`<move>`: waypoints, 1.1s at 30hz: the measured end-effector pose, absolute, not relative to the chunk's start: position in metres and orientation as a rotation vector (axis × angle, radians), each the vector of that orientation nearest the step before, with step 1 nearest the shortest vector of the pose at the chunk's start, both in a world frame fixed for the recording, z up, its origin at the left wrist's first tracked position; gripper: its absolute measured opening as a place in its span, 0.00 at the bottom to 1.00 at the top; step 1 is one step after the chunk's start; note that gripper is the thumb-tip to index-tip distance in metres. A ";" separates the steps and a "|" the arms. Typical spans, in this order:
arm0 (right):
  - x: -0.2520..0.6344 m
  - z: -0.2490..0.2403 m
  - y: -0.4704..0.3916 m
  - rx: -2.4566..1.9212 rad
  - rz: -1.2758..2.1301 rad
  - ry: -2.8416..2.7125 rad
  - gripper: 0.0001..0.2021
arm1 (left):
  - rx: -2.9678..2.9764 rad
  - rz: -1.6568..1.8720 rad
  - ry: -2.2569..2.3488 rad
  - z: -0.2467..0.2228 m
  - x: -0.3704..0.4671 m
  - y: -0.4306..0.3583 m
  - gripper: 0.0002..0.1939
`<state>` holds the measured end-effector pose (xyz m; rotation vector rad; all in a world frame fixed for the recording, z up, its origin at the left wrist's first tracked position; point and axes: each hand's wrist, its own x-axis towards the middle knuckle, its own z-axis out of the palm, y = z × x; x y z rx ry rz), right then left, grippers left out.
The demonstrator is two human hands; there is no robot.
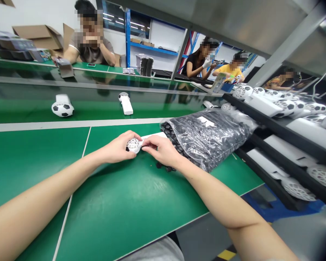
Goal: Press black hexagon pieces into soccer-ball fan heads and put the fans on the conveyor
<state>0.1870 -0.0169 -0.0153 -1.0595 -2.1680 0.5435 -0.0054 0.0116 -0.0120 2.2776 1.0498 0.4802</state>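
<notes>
My left hand [121, 148] is closed around the round, openwork head of a white soccer-ball-patterned device [134, 145]. Its long white handle [160, 135] points right, lying partly behind my right hand. The thumb and fingers of my right hand [161, 149] are pinched together at the right side of the ball, with a small black piece [143, 146] showing at their tips. Beside my right wrist lies a clear plastic bag [214, 132] full of small black pieces, its mouth open toward my hands. Several loose black pieces [168, 168] have spilled under the wrist.
Similar devices [63, 108] [125, 104] lie on the green conveyor belt [97, 105] beyond the white rail. Black racks [288, 127] at right hold rows of them. Co-workers [91, 43] [199, 61] sit across the line. The table's front edge [179, 228] runs below my arms.
</notes>
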 end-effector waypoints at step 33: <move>0.202 -0.011 0.007 -1.398 0.360 -2.127 0.08 | 2.261 0.566 1.100 -0.013 0.000 0.009 0.17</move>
